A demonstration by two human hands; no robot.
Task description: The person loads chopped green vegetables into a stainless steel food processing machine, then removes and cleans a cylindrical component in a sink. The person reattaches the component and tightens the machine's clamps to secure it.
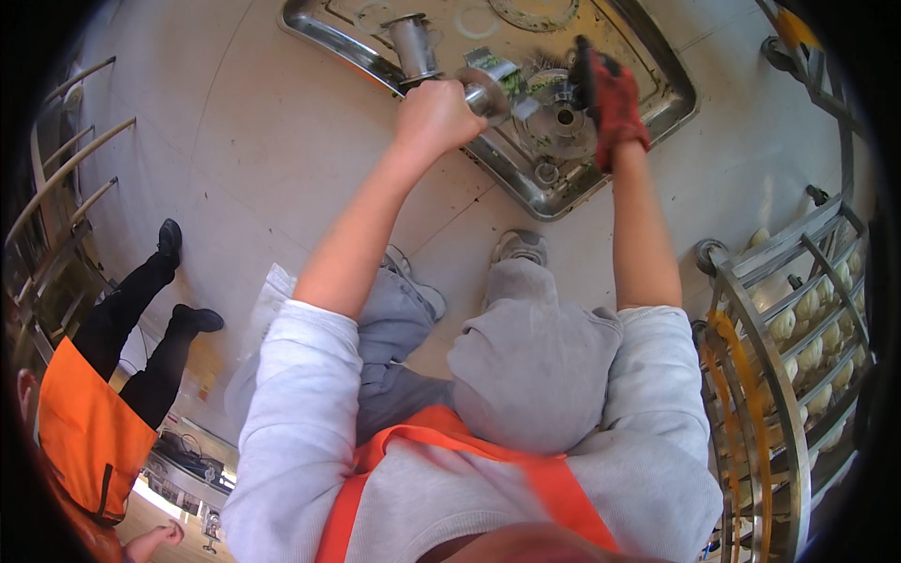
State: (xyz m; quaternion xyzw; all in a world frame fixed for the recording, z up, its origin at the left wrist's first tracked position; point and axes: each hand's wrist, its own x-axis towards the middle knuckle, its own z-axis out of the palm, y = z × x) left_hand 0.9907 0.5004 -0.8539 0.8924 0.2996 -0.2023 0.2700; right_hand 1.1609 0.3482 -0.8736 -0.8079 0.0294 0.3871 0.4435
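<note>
My bare left hand (438, 116) grips the shaft of a flanged metal machine part (486, 91), held over the near left edge of a shallow metal tray (338, 49). Green scraps cling to the part's far end. My right hand (614, 102), in a red and black glove, is blurred over the tray's right side. Whether it holds something dark cannot be made out. Beside it lies a round metal part (563, 137) with a hole in its middle. A flanged metal cylinder (412, 46) is by the tray's left rim. Farther back lies a large metal ring (535, 15).
A small ring (547, 173) sits in the tray's near corner. At right stands a wheeled metal rack (767, 345) with pale dough-like pieces (809, 306). Another person (98, 415) in an orange apron is at left, near metal bars (77, 169). My shoes (519, 246) are just below the tray.
</note>
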